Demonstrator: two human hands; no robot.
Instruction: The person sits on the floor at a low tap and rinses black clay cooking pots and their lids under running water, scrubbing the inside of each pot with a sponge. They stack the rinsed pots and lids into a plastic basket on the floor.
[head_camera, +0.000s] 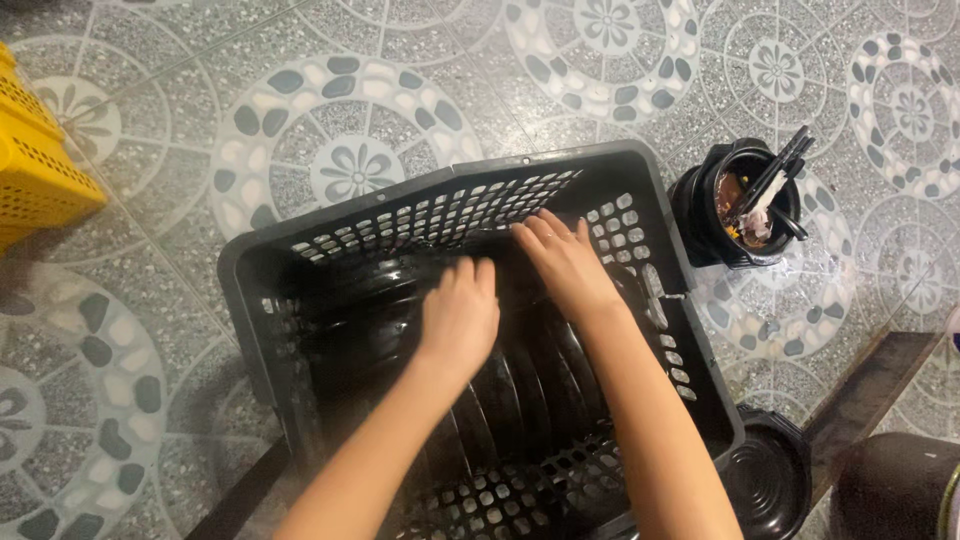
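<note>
A crate (640, 215) sits on the floor (200, 120) with upright plates (530, 390) stacked inside it — both hands, the left hand (458, 315) beside the right hand (565, 262), rest on them. A bowl (745, 205) holding chopsticks (775, 180) stands right of the crate; a basket (40, 160) lies far left — a lid (765, 475) sits at the crate's near right corner.

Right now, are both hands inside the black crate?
Yes: the left hand and right hand both reach inside the black crate, resting on the black plates stacked in it.

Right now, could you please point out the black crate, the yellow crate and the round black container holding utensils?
black crate (440, 205), head view, perforated far wall.
yellow crate (35, 165), head view, perforated side.
round black container (695, 210), head view, outer left wall.
</note>
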